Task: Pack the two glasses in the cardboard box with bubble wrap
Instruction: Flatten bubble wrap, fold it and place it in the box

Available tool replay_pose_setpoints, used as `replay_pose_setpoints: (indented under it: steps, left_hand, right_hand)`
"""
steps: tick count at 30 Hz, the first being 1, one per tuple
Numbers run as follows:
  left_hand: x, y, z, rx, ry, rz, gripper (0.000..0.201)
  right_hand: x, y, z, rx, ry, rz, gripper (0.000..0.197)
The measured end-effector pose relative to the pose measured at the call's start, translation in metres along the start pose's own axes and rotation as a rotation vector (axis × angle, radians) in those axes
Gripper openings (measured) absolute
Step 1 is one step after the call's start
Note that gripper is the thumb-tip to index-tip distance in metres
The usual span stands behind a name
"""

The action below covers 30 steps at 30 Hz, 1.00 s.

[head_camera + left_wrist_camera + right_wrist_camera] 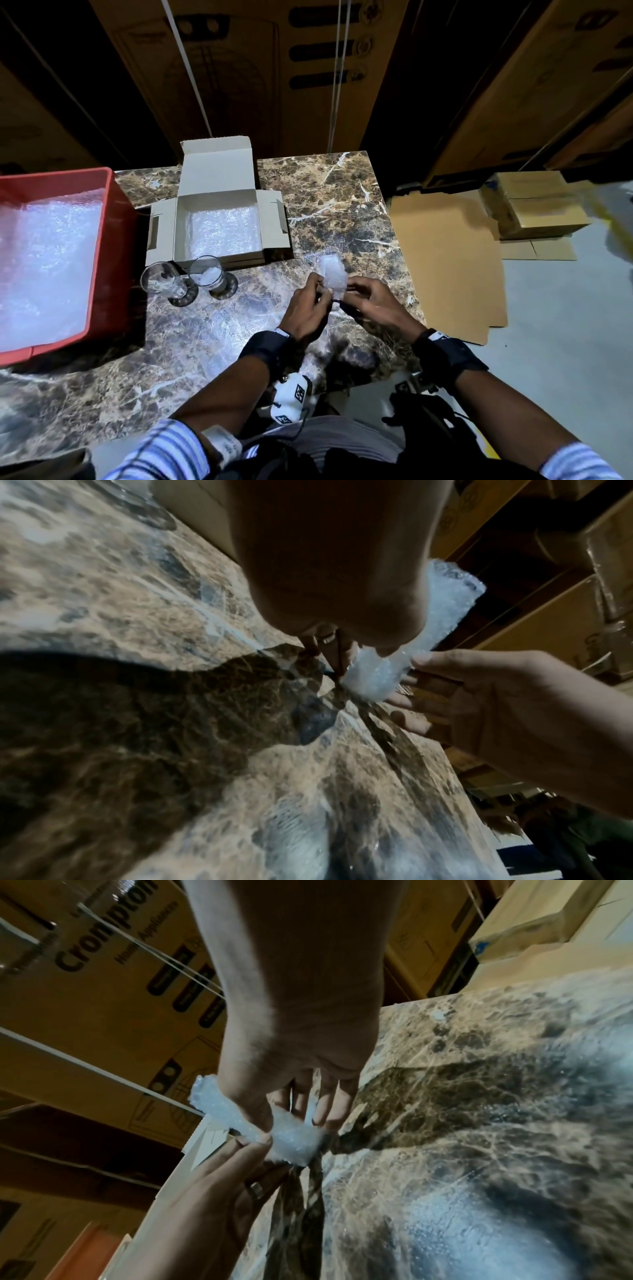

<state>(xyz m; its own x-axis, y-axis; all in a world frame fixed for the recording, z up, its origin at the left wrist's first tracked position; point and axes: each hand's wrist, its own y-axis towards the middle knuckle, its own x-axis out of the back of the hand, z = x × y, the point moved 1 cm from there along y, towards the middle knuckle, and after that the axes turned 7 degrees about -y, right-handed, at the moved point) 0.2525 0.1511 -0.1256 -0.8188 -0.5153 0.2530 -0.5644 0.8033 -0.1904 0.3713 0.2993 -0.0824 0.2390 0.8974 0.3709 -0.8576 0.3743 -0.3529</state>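
Both hands up over the marble table (pixel 342 205): left hand (pixel 305 308) and right hand (pixel 373 305) pinch a small strip of bubble wrap (pixel 331 274), likely stuffing for the empty left glass (pixel 161 281). Right glass (pixel 209 274) looks filled. Lined cardboard box (pixel 219 219) waits beyond; big cartons behind.

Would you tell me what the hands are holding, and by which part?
Both hands, left and right, pinch a small rolled piece of clear bubble wrap at its lower end.
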Motion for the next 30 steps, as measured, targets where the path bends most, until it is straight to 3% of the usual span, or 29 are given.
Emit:
replay_pose_setpoints:
  steps: [3,9,16,20,25,30]
  left_hand:
    - [0.001,0.002,-0.003,0.012,0.011,-0.013,0.019]
    - [-0.002,0.004,-0.008,-0.052,0.051,-0.020,0.034]
    - [0.004,0.006,-0.009,-0.162,0.176,-0.030,0.021]
    - [0.007,0.012,-0.003,-0.149,0.171,0.023,0.024]
    - [0.011,0.028,0.000,-0.128,0.512,0.100,0.051]
    - [0.018,0.035,-0.005,-0.020,0.866,0.168,0.061]
  right_hand:
    - [-0.004,0.010,0.000,0.003,-0.017,-0.067,0.015]
    - [-0.011,0.023,-0.011,-0.041,-0.070,-0.118,0.037]
    - [-0.012,0.033,-0.019,-0.034,-0.220,-0.162,0.050]
    - [-0.014,0.043,-0.021,-0.103,-0.328,-0.208,0.048]
    - [-0.018,0.050,-0.020,-0.143,-0.412,-0.260,0.032]
    - [-0.019,0.050,-0.019,-0.099,-0.481,-0.304,0.027]
